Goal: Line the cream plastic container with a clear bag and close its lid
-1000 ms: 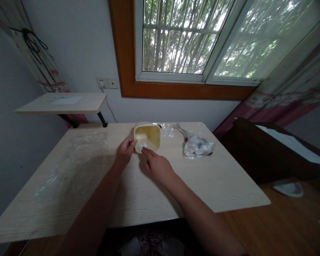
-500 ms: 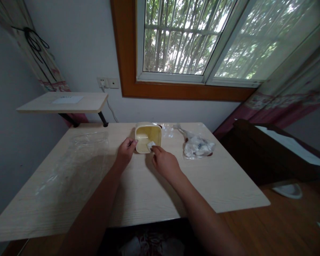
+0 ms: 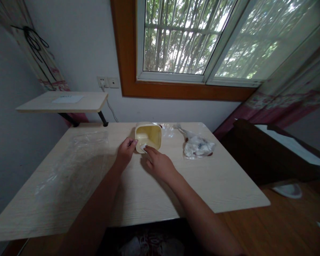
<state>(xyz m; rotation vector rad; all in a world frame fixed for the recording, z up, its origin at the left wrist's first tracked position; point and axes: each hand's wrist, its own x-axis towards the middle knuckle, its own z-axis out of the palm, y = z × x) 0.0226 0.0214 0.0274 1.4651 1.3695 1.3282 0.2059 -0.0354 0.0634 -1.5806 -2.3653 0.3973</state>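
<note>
A yellow square plastic container (image 3: 154, 134) is tilted on the table with its opening facing me. Its left edge is gripped by my left hand (image 3: 125, 153), the thumb on the rim and the other fingers partly hidden. My right hand (image 3: 161, 164) reaches to the near inner side of the container, its fingertips on a small white piece (image 3: 143, 147). Whether that piece is paper, cloth or a label is too small to tell.
A crumpled clear plastic bag (image 3: 198, 146) with something inside lies right of the container. Flat clear plastic film (image 3: 77, 160) covers part of the table's left side. A raised shelf (image 3: 90, 101) stands at the back left, below wall sockets (image 3: 108, 82).
My right hand has moved slightly left along the container's near inner side, and the white piece has shifted left with it. My left hand and the container stay in place.
</note>
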